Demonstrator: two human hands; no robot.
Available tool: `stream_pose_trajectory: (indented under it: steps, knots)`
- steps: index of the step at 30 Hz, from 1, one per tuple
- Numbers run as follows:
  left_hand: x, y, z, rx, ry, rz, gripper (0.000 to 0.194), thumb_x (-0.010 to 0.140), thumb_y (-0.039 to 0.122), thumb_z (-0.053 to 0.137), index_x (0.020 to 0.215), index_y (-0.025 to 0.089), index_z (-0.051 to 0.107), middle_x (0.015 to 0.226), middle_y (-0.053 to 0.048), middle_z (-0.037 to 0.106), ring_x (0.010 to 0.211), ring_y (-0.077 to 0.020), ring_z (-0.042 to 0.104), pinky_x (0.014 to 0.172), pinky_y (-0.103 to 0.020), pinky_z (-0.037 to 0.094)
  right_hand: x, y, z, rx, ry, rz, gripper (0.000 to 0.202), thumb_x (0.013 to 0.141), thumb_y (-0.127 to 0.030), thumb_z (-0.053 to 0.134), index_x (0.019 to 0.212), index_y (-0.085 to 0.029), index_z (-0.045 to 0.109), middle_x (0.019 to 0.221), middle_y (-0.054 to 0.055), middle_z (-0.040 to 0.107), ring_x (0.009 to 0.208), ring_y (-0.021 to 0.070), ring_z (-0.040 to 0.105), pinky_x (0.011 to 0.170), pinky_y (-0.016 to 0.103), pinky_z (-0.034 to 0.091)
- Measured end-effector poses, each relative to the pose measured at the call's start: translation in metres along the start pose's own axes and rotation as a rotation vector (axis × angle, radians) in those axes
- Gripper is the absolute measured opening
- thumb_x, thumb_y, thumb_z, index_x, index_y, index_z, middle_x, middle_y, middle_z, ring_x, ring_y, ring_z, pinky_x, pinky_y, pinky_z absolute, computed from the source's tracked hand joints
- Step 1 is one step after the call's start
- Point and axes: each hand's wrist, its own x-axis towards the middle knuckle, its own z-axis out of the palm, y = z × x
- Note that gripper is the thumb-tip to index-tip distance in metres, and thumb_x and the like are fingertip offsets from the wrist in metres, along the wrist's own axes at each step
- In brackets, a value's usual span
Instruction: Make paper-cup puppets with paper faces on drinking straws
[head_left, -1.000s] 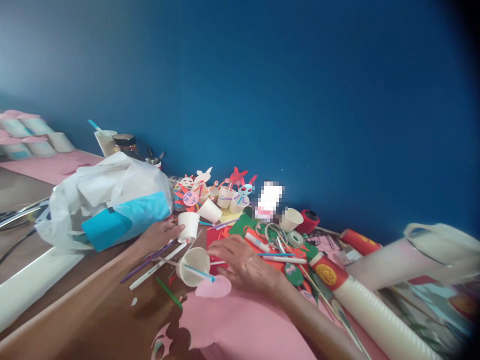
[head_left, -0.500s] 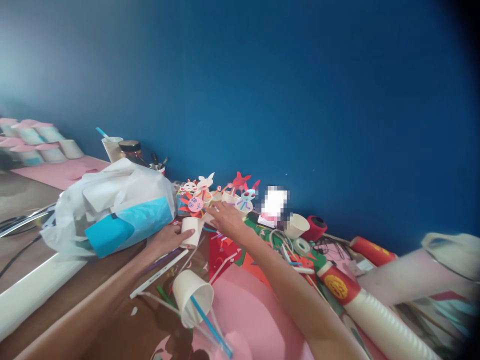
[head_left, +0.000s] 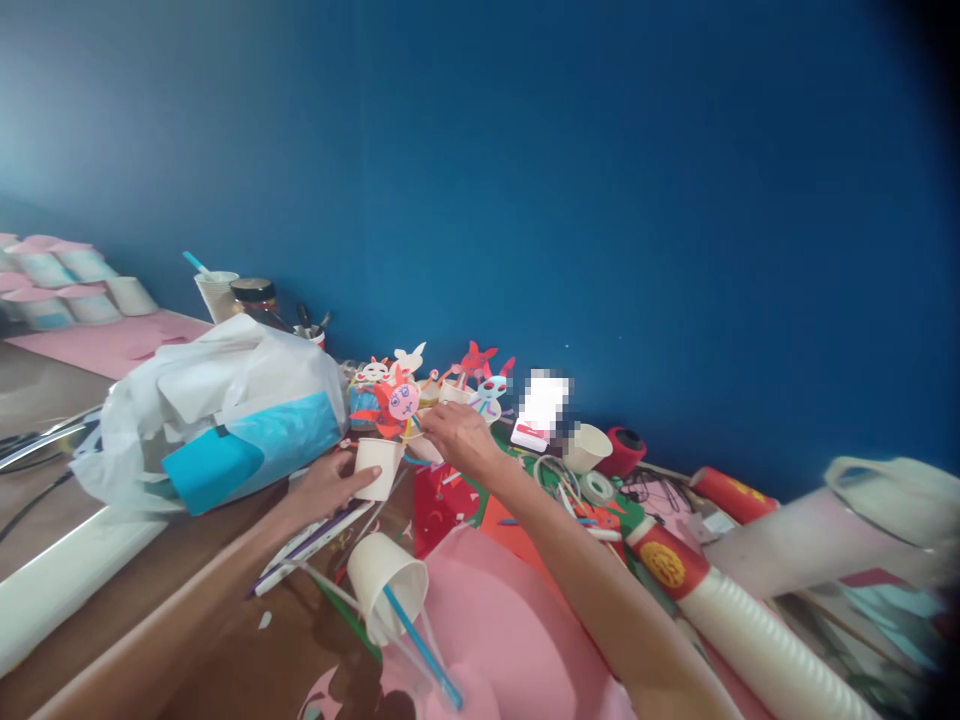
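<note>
My left hand (head_left: 330,487) is closed round a white paper cup (head_left: 379,468), thumb along its side. Beyond it my right hand (head_left: 463,437) pinches the straw of a paper figure with a pink face (head_left: 403,401) and red points around it. Other paper figures stand close behind: a white one (head_left: 409,360), a red one (head_left: 475,362) and a light blue one (head_left: 492,390) with red ears. Nearer to me, a white paper cup (head_left: 379,580) lies tilted, with a blue straw (head_left: 424,645) sticking out of it.
A plastic bag (head_left: 247,365) with a blue pack sits at left. Pink paper (head_left: 502,600) covers the table's front. At right are a tape roll (head_left: 598,487), a cup sleeve (head_left: 765,625) and a white jug (head_left: 817,530). A blue wall stands behind.
My right hand has closed on the figure's straw, and the pink face has shifted slightly up and right. The cup in my left hand now stands more upright.
</note>
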Motion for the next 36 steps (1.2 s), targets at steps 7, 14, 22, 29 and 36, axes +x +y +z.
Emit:
stream_pose_trajectory:
  steps: [7,14,22,29,36]
  knots:
    - [-0.002,-0.01,-0.001,-0.161,0.037,0.049,0.046,0.067,0.05,0.055,0.096,0.014,0.055,0.047,0.003,0.054,0.036,-0.0126,0.048,0.034,-0.022,0.038,-0.007,0.002,-0.015,0.012,0.016,0.048,0.014,0.086,-0.023,0.045,0.082,-0.018,0.058,0.077,0.004,0.061,0.077,0.0165,0.053,0.069,0.026,0.033]
    - [-0.004,-0.01,0.003,-0.216,0.105,0.103,0.054,0.064,0.046,0.06,0.108,0.016,0.053,0.08,-0.006,0.069,0.059,-0.0199,0.063,0.044,-0.024,0.045,-0.015,0.003,-0.017,0.018,0.003,0.118,0.013,0.086,-0.024,0.046,0.083,-0.019,0.058,0.078,0.004,0.061,0.078,0.0165,0.054,0.069,0.025,0.033]
    - [-0.006,-0.016,-0.001,-0.246,0.193,0.186,0.05,0.064,0.041,0.062,0.105,0.014,0.053,0.1,-0.01,0.066,0.088,-0.0259,0.062,0.074,-0.032,0.05,-0.021,0.014,-0.011,-0.031,-0.005,0.3,0.009,0.085,-0.024,0.046,0.086,-0.019,0.054,0.082,0.004,0.062,0.078,0.0177,0.055,0.065,0.025,0.034]
    - [-0.021,0.0,-0.026,-0.203,0.357,0.124,0.051,0.067,0.042,0.06,0.109,0.014,0.05,0.096,-0.008,0.067,0.079,-0.0216,0.064,0.066,-0.026,0.051,-0.006,0.009,0.002,-0.062,-0.046,0.337,0.008,0.083,-0.023,0.049,0.086,-0.019,0.055,0.082,0.005,0.063,0.077,0.0191,0.056,0.062,0.026,0.035]
    - [-0.024,0.001,-0.038,-0.31,0.442,0.122,0.049,0.065,0.042,0.06,0.104,0.014,0.05,0.09,-0.007,0.067,0.066,-0.0176,0.064,0.057,-0.024,0.05,-0.002,-0.001,0.001,-0.057,-0.033,0.323,0.02,0.087,-0.023,0.041,0.101,-0.015,0.052,0.095,0.011,0.058,0.078,0.0209,0.055,0.064,0.029,0.036]
